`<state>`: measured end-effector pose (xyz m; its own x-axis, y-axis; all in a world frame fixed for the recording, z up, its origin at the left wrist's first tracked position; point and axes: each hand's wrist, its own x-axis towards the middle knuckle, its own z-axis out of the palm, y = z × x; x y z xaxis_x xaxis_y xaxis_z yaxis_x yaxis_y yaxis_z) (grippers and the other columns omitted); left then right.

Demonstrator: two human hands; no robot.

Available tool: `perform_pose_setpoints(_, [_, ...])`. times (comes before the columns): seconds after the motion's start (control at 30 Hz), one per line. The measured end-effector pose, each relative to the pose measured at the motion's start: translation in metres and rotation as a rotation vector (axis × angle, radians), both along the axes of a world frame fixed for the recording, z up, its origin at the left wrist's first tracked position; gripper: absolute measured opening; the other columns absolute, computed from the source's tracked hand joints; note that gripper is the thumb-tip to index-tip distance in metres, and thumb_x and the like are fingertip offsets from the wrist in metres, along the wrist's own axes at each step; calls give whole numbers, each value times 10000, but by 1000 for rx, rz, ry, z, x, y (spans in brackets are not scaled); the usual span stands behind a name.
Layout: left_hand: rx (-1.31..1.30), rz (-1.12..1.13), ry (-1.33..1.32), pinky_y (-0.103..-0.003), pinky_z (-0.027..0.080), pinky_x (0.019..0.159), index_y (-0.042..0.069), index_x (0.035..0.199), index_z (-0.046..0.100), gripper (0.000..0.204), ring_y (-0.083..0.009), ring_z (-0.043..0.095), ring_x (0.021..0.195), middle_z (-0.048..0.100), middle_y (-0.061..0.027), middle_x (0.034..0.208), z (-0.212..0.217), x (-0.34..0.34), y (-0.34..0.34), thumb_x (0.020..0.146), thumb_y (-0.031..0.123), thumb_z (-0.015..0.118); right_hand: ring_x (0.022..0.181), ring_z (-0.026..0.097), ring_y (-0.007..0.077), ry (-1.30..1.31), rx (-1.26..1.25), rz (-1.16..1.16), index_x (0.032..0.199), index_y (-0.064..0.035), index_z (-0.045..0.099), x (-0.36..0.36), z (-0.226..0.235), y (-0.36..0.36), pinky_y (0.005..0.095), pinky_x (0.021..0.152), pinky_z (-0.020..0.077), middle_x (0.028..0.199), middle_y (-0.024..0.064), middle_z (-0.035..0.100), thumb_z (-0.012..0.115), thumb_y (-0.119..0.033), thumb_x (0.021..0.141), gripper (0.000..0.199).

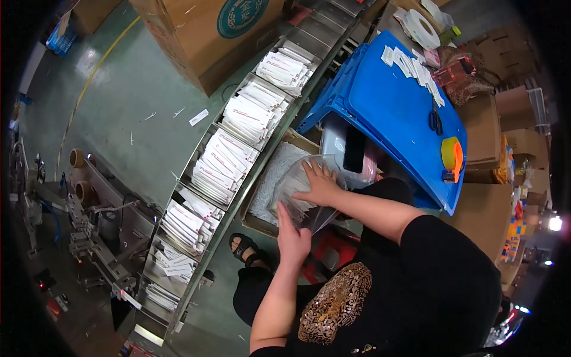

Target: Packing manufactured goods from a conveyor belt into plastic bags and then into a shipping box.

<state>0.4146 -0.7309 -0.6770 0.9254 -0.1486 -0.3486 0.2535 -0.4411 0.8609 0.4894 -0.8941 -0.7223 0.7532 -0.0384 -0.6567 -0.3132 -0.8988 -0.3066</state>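
Grip of right hand (322, 185) spread on one transparent bag (288, 185), left hand (294, 241) touching, closure unclear

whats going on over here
A person's left hand and right hand are both on a clear plastic bag, over an open cardboard box. To their left, white packets sit grouped in metal compartments. To their right, scissors lie on a blue plastic surface.

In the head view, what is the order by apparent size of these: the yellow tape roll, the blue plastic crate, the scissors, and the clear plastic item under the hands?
1. Blue plastic crate, clearly largest
2. Clear plastic item, partly covered
3. Yellow tape roll
4. Scissors, slimmest
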Motion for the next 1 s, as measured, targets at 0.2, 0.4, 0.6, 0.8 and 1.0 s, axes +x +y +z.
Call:
perform_pose_setpoints(0.2, [-19,-82,96,-381,409,918,38,1406,105,833,-384,425,1176,296,-229,1382,6,-5,-10,694,30,536,1308,-23,504,-25,-134,155,1411,-306,162,-37,-26,34,760,907,89,1490,93,24,685,-477,645,943])
perform_pose_setpoints(0.4, [-66,-142,2,-397,424,886,18,1400,100,825,-388,385,1198,212,-223,1421,21,-19,-7,684,30,512,1307,13,507,114,-176,117,1411,-238,186,0,3,8,735,929,127,1487,118,31,726,-425,611,984])
perform_pose_setpoints(0.6, [-80,-267,138,-400,470,812,24,1401,60,866,-397,446,1133,150,-220,1440,24,-19,-7,669,46,523,1297,64,518,-15,-104,178,1415,-225,165,-8,32,5,730,922,159,1483,141,38,731,-413,626,988])
perform_pose_setpoints(0.8, [-61,-195,80,-424,478,775,25,1401,67,852,-411,512,1031,165,-213,1437,16,-16,-3,683,59,524,1278,-3,560,15,-270,449,1420,-278,139,-41,-36,57,773,882,106,1475,152,56,631,-367,712,866])
perform_pose_setpoints(1.0, [-55,-136,126,-432,469,779,18,1396,113,815,-419,547,952,155,-209,1442,24,-7,15,687,47,512,1291,175,461,-274,-189,391,1348,-97,304,-4,13,6,615,983,208,1415,200,236,657,-405,705,796])
